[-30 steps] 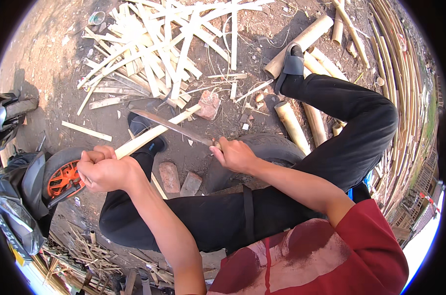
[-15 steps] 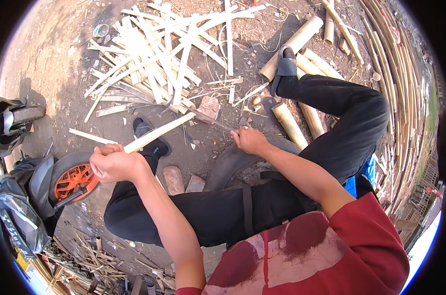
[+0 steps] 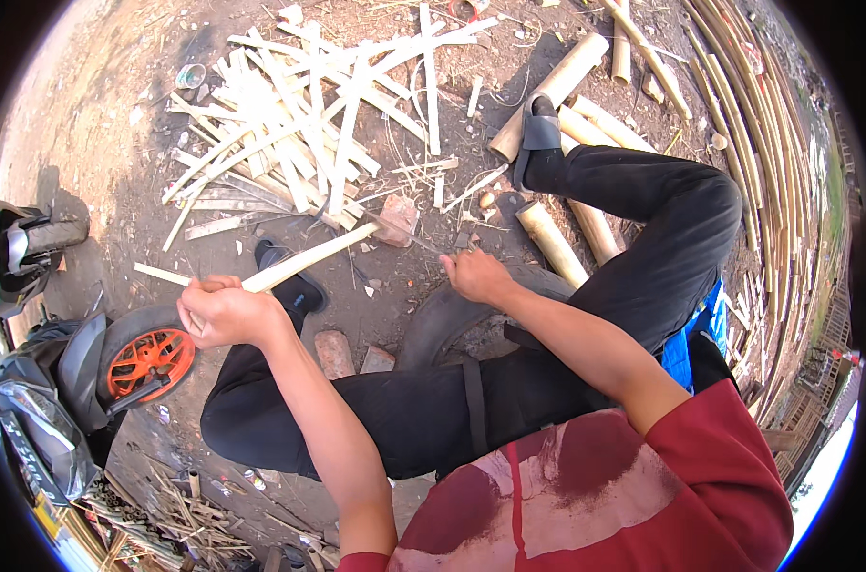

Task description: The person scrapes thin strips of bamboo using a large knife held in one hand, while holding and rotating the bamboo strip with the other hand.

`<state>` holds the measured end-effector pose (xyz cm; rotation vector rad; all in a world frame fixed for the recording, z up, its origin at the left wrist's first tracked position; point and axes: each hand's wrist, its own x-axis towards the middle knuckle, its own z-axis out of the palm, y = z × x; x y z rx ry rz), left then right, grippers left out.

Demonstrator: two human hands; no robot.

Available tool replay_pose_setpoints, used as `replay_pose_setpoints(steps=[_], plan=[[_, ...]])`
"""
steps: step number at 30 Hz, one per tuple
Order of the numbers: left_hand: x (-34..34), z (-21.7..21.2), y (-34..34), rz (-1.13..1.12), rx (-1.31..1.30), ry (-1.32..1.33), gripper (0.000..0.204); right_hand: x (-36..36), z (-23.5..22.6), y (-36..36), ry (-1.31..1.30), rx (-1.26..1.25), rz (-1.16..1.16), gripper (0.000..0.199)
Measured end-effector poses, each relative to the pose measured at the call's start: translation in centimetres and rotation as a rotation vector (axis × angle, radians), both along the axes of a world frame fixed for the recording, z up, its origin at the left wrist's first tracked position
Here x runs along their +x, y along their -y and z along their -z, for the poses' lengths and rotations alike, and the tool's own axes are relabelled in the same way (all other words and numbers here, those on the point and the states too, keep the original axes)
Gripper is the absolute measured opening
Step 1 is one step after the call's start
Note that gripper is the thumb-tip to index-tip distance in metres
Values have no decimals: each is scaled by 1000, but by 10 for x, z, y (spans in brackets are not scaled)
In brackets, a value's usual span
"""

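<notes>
A single head-worn fisheye view looks steeply down from above the seated person's red shirt (image 3: 586, 496). It faces forward and down over the black-trousered legs (image 3: 471, 400) onto bare dirt. The legs fill the near lower middle. Beyond them, toward the top edge, lies the heap of split bamboo strips (image 3: 299, 124); left of them stands a scooter's orange wheel (image 3: 147, 357). Straight bamboo poles (image 3: 786, 191) curve along the right rim.

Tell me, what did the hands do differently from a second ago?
The long dark blade that lay across the bamboo strip is gone from sight. The right hand has pulled back off the strip; whether it holds anything is unclear. The left hand still grips the strip's near end. The heap of split strips lies unchanged.
</notes>
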<state>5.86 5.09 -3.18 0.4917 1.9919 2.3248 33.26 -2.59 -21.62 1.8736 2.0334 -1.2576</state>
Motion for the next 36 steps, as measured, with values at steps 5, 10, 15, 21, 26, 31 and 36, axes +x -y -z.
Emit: replay_pose_setpoints(steps=[5, 10, 15, 21, 26, 31, 36], plan=[[-6, -8, -2, 130, 49, 43, 31, -7, -21, -20, -65, -106, 131, 66], [-73, -12, 32, 473, 394, 393, 45, 3, -34, -53, -262, -133, 530, 62], [-121, -6, 68, 596, 535, 482, 45, -1, -50, -81, -639, 2, 839, 42], [-146, 14, 97, 722, 723, 574, 44, 13, -71, -105, -722, 64, 1026, 36], [-129, 17, 92, 536, 454, 651, 32, 28, -76, -109, -1045, -99, 1135, 35], [-130, 45, 90, -63, -629, 295, 54, 36, -117, -128, -1177, 114, 1045, 33], [-50, 21, 45, 431, -487, -152, 21, 36, -172, -137, -1308, 188, 888, 42]])
